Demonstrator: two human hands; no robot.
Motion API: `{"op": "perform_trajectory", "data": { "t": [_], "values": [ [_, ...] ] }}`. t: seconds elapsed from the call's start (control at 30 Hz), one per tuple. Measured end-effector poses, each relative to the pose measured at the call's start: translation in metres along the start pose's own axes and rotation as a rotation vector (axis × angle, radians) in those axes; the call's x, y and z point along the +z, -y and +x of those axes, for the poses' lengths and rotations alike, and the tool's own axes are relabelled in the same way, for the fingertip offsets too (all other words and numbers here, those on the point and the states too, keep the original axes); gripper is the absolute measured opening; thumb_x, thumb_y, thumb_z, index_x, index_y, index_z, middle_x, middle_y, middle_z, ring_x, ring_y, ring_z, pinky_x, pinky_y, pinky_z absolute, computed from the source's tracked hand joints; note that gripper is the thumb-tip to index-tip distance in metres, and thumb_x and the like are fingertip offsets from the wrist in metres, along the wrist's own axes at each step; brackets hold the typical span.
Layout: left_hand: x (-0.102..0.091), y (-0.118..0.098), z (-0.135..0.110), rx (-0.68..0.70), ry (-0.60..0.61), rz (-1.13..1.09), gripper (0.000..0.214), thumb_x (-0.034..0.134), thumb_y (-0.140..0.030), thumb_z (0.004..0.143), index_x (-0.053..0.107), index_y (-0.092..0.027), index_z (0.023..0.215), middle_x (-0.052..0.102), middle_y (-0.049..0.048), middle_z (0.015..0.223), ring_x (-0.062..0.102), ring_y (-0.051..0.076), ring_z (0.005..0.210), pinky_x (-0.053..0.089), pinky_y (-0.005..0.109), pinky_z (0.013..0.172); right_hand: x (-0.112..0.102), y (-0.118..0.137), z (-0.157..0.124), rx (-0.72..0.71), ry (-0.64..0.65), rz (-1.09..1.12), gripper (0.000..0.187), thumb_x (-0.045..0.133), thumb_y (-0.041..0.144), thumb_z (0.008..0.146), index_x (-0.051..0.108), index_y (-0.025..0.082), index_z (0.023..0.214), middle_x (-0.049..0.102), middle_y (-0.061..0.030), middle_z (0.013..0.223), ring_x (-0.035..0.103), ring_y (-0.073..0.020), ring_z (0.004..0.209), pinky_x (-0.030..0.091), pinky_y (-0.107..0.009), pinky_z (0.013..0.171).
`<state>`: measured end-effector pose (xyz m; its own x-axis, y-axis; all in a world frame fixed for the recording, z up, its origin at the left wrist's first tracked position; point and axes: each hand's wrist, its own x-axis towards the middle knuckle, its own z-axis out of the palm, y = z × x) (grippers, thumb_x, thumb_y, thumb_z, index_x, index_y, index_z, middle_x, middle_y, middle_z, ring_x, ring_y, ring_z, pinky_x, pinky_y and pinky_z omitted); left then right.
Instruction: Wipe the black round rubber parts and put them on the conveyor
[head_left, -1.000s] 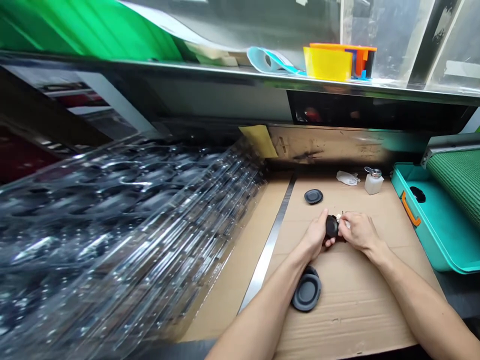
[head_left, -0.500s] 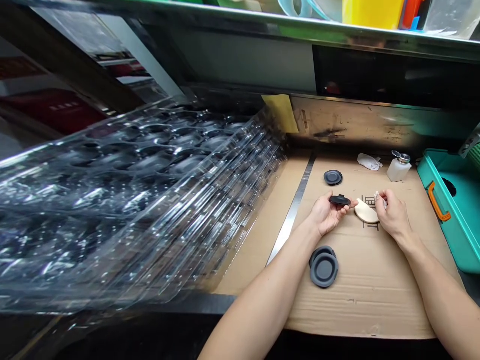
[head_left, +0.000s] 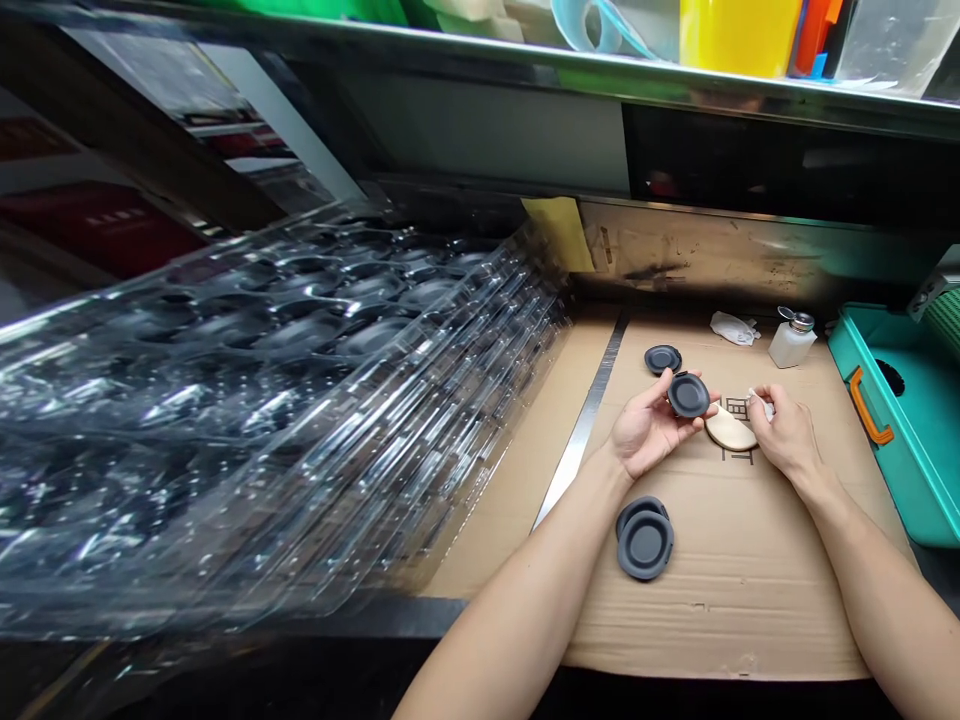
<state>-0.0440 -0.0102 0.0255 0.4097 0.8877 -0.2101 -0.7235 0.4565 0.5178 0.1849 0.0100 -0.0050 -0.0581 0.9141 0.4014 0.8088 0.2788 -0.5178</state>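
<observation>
My left hand (head_left: 651,428) grips a small round black lid-like disc (head_left: 688,395) by its edge, its recessed flat face turned up towards me. A white wad of cloth or tissue (head_left: 762,403) is pinched in my right hand (head_left: 784,430). Between the hands a round cream-coloured pad (head_left: 730,428) lies on the cardboard, close to my right fingers. Just behind the held disc rests another black disc (head_left: 661,358). Nearer to me, two more overlap, the upper black disc (head_left: 646,545) partly covering the one below.
Stacked clear plastic trays (head_left: 360,400) with round pockets fill the left. Cardboard (head_left: 720,610) covers the bench. At the back stand a white pump bottle (head_left: 792,340) and a crumpled white tissue (head_left: 733,327). A teal bin (head_left: 919,440) with an orange handle is at right. A shelf edge (head_left: 525,60) hangs above.
My left hand has tilted the black disc from nearly edge-on to face up towards me. My right hand stays almost in place with the white wad.
</observation>
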Motion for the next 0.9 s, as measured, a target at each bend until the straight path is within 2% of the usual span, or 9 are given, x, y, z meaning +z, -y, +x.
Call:
{"op": "perform_trajectory", "data": {
  "t": [0.07, 0.2, 0.3, 0.37, 0.43, 0.53, 0.7, 0.77, 0.9],
  "values": [
    [0.001, 0.000, -0.003, 0.023, 0.036, 0.003, 0.041, 0.045, -0.039, 0.103, 0.060, -0.015, 0.132, 0.069, 0.0215, 0.121, 0.073, 0.029, 0.103, 0.057, 0.029, 0.069, -0.003, -0.005, 0.001, -0.012, -0.002, -0.048, 0.023, 0.048, 0.035, 0.093, 0.065, 0.021, 0.099, 0.073, -0.0083, 0.100, 0.065, -0.0225, 0.086, 0.045, -0.032, 0.076],
    [0.003, 0.000, -0.006, 0.049, 0.072, -0.002, 0.041, 0.043, -0.039, 0.103, 0.061, -0.016, 0.132, 0.069, 0.0214, 0.122, 0.073, 0.031, 0.103, 0.055, 0.030, 0.067, -0.015, -0.010, 0.003, 0.010, -0.044, -0.265, 0.025, 0.048, 0.032, 0.094, 0.069, 0.020, 0.100, 0.071, -0.0115, 0.104, 0.061, -0.0273, 0.097, 0.045, -0.038, 0.083],
    [0.002, 0.000, -0.007, 0.074, 0.073, 0.008, 0.042, 0.044, -0.040, 0.102, 0.060, -0.017, 0.133, 0.069, 0.0208, 0.124, 0.073, 0.031, 0.102, 0.054, 0.032, 0.067, -0.023, 0.000, -0.001, -0.119, -0.040, -0.350, 0.032, 0.051, 0.040, 0.097, 0.069, 0.020, 0.113, 0.066, -0.0156, 0.121, 0.055, -0.0323, 0.110, 0.043, -0.045, 0.094],
    [0.002, -0.001, -0.007, 0.083, 0.081, 0.012, 0.042, 0.047, -0.040, 0.101, 0.059, -0.019, 0.135, 0.067, 0.0201, 0.128, 0.072, 0.032, 0.104, 0.055, 0.034, 0.070, -0.023, 0.011, -0.007, -0.264, 0.087, -0.318, 0.037, 0.054, 0.046, 0.097, 0.066, 0.023, 0.123, 0.062, -0.0136, 0.131, 0.053, -0.0316, 0.114, 0.042, -0.046, 0.099],
    [0.001, -0.002, -0.007, 0.097, 0.099, 0.011, 0.042, 0.049, -0.038, 0.100, 0.059, -0.020, 0.136, 0.066, 0.0194, 0.131, 0.070, 0.032, 0.109, 0.055, 0.035, 0.074, -0.018, 0.021, -0.014, -0.352, 0.261, -0.290, 0.034, 0.056, 0.043, 0.097, 0.065, 0.026, 0.125, 0.064, -0.0104, 0.128, 0.054, -0.0289, 0.111, 0.041, -0.045, 0.100],
    [0.000, -0.003, -0.007, 0.122, 0.103, 0.008, 0.040, 0.050, -0.031, 0.097, 0.061, -0.019, 0.133, 0.066, 0.0192, 0.132, 0.068, 0.033, 0.115, 0.056, 0.037, 0.080, -0.010, 0.027, -0.020, -0.346, 0.368, -0.261, 0.027, 0.054, 0.034, 0.098, 0.065, 0.026, 0.121, 0.066, -0.0085, 0.119, 0.055, -0.0265, 0.107, 0.043, -0.042, 0.096],
    [0.001, -0.002, -0.007, 0.148, 0.090, 0.011, 0.042, 0.051, -0.020, 0.090, 0.062, -0.014, 0.130, 0.065, 0.0209, 0.132, 0.065, 0.035, 0.119, 0.056, 0.041, 0.086, -0.008, 0.021, -0.017, -0.231, 0.214, -0.178, 0.031, 0.053, 0.036, 0.099, 0.064, 0.025, 0.126, 0.068, -0.0086, 0.110, 0.058, -0.0259, 0.106, 0.041, -0.042, 0.100],
    [0.001, -0.002, -0.007, 0.153, 0.085, 0.004, 0.044, 0.052, -0.020, 0.088, 0.063, -0.012, 0.130, 0.065, 0.0214, 0.132, 0.065, 0.036, 0.120, 0.056, 0.044, 0.088, -0.011, 0.021, -0.015, -0.225, 0.218, -0.199, 0.031, 0.055, 0.041, 0.098, 0.067, 0.026, 0.122, 0.068, -0.0083, 0.111, 0.058, -0.0267, 0.105, 0.042, -0.043, 0.099],
    [0.001, -0.002, -0.003, 0.160, 0.047, -0.033, 0.042, 0.052, -0.023, 0.090, 0.064, -0.013, 0.130, 0.065, 0.0192, 0.133, 0.065, 0.035, 0.119, 0.057, 0.046, 0.089, -0.023, 0.017, -0.011, -0.220, 0.168, -0.337, 0.035, 0.053, 0.049, 0.097, 0.070, 0.030, 0.122, 0.062, -0.0113, 0.133, 0.054, -0.0321, 0.116, 0.043, -0.047, 0.096]
  ]
}}
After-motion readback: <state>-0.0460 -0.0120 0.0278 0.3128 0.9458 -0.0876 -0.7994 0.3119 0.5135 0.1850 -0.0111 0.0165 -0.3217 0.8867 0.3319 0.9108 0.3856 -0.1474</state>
